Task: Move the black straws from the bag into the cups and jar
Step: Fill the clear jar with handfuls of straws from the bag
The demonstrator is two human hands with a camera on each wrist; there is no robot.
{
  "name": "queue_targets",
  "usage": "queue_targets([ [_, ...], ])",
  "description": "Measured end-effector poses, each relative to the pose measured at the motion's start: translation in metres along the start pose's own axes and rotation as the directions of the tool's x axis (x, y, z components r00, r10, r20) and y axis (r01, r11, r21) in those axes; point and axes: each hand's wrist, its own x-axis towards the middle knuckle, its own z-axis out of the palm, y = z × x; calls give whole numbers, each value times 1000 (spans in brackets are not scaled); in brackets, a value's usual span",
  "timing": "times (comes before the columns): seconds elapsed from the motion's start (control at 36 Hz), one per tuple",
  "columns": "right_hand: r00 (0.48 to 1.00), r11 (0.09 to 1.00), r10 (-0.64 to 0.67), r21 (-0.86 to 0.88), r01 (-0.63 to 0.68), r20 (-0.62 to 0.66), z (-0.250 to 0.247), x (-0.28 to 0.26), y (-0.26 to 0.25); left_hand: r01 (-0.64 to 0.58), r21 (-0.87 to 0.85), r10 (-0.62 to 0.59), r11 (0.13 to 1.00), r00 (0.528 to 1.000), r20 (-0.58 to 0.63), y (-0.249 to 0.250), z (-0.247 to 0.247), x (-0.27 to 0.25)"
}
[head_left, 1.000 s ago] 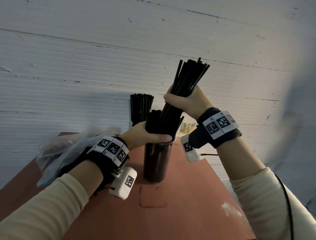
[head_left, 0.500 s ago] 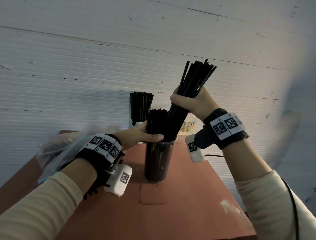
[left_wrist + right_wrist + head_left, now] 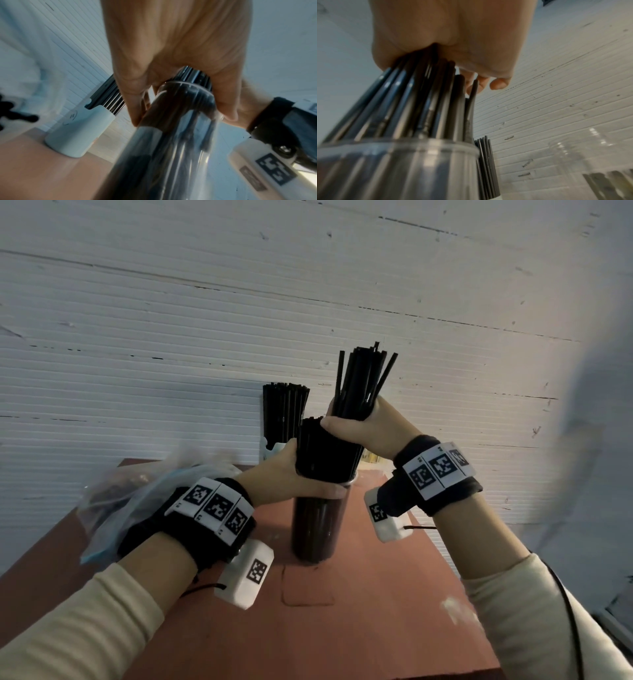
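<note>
A tall clear jar (image 3: 318, 529) packed with black straws stands mid-table on the red-brown table (image 3: 376, 628). My left hand (image 3: 291, 474) curls round the straws at the jar's rim (image 3: 187, 86). My right hand (image 3: 363, 429) grips a bundle of black straws (image 3: 363, 381) whose lower ends sit in the jar's mouth; the bundle stands nearly upright. From below, the right wrist view shows these straws (image 3: 419, 102) fanning out of the jar (image 3: 399, 169). Behind the jar stands a white cup (image 3: 77, 132) filled with straws (image 3: 284, 409).
A crumpled clear plastic bag (image 3: 137, 501) with a blue edge lies at the table's left, behind my left wrist. A clear plastic container (image 3: 594, 159) sits to the right. A white ribbed wall (image 3: 171, 337) closes the back. The table's right edge drops off.
My right hand has swung the straw bundle from a rightward lean to nearly upright and lowered it further into the jar. My left hand keeps its hold at the rim.
</note>
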Motion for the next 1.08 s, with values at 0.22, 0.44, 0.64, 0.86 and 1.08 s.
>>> queue_targets([
  [0.22, 976, 996, 1, -91, -21, -217, 3, -12, 4, 118, 116, -104, 986, 988, -115, -7, 1, -7],
  [0.44, 790, 934, -343, -273, 230, -508, -3, -13, -24, 177, 149, -143, 973, 967, -212, -18, 0, 1],
  [0.64, 738, 879, -440, -413, 237, -512, 14, -9, -16, 198, 160, -159, 967, 961, -227, -19, 1, 4],
  [0.86, 765, 906, -390, -363, 218, -513, 34, -21, -1, 187, 113, -162, 976, 966, -204, -20, 1, 4],
  [1.08, 804, 916, -350, -355, 187, -481, 42, -39, 12, 176, 89, -152, 980, 963, -222, -21, 2, 3],
])
